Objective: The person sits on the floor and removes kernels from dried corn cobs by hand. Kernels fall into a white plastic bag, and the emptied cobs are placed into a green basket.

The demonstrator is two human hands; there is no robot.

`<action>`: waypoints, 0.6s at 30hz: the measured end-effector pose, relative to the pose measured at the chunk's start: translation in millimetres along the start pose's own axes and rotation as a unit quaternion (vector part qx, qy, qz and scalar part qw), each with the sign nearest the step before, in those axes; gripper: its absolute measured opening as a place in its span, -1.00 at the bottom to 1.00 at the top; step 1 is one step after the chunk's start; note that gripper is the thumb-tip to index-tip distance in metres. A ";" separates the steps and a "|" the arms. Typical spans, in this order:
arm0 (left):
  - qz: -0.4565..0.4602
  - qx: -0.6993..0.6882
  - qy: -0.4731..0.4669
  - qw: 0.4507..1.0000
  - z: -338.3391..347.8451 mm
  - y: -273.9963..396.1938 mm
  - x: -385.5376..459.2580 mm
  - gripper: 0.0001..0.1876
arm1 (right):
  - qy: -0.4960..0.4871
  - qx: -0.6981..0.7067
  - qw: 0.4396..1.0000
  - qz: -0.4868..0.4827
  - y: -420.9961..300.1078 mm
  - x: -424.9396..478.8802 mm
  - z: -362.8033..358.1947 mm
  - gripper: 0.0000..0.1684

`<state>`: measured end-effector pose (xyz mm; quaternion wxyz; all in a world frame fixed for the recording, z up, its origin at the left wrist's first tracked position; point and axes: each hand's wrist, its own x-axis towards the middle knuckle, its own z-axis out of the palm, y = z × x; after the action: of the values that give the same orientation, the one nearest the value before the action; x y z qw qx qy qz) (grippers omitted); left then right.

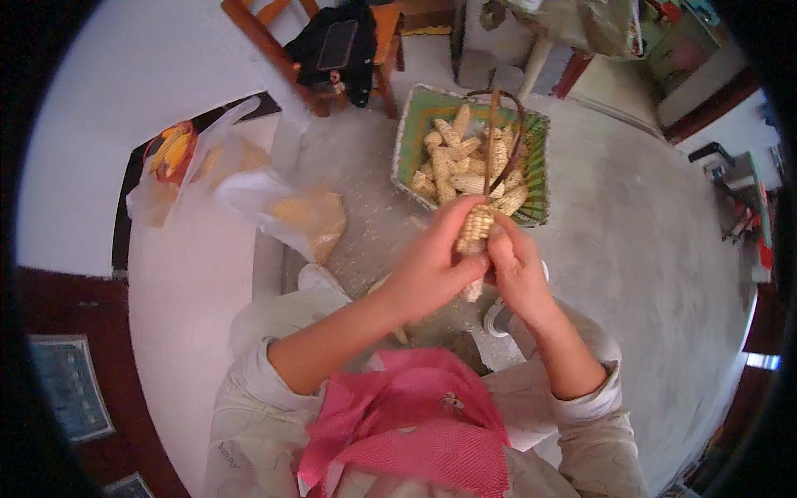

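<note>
A dried corn cob [476, 225] is held between my two hands at the near edge of a basket. Kernels cover its upper part, while its lower end looks pale and bare. My left hand [429, 264] grips it from the left, with the thumb across the cob. My right hand [517, 261] closes on it from the right, the thumb near the kernels. Just beyond the hands stands the green woven basket [408, 134] with a tall handle, holding several dried corn cobs [442, 171].
Plastic bags with loose kernels [292, 211] and yellow cobs [171, 152] sit at the left. Kernels are scattered on the concrete floor [367, 187]. A wooden chair [386, 37] with a black bag [336, 50] stands beyond. A pink cloth [423, 429] covers my lap.
</note>
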<state>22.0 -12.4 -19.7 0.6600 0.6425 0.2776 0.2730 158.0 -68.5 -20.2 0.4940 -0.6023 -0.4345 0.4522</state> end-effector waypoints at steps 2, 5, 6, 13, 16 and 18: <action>-0.003 0.045 0.008 0.999 0.7 2.3 0.5 -0.33 | -0.003 0.014 0.998 0.062 -10.1 -2.0 0.7 -0.63; 0.029 0.078 0.018 0.996 4.3 -5.4 2.2 -0.33 | 0.010 0.002 0.999 0.036 -7.3 0.2 1.9 -0.65; 0.060 0.107 0.026 0.992 6.2 -10.5 4.7 -0.34 | 0.012 -0.009 1.000 0.023 -1.4 2.5 0.6 -0.65; -0.030 -0.053 -0.026 0.998 -0.2 8.5 -1.9 -0.38 | 0.059 0.230 0.956 0.171 -6.4 7.0 4.0 -0.68; -0.060 -0.153 -0.039 0.986 -0.8 19.1 -2.7 -0.39 | 0.035 0.266 0.950 0.161 -8.9 8.4 1.3 -0.67; -0.059 -0.141 -0.024 0.988 -1.7 20.9 -3.0 -0.41 | 0.020 0.262 0.953 0.153 -7.3 8.6 -2.7 -0.66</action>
<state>18.6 -12.9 1.2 0.7656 0.5316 0.2578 0.2545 161.8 -59.7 -13.7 0.5680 -0.5197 -0.1933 0.6082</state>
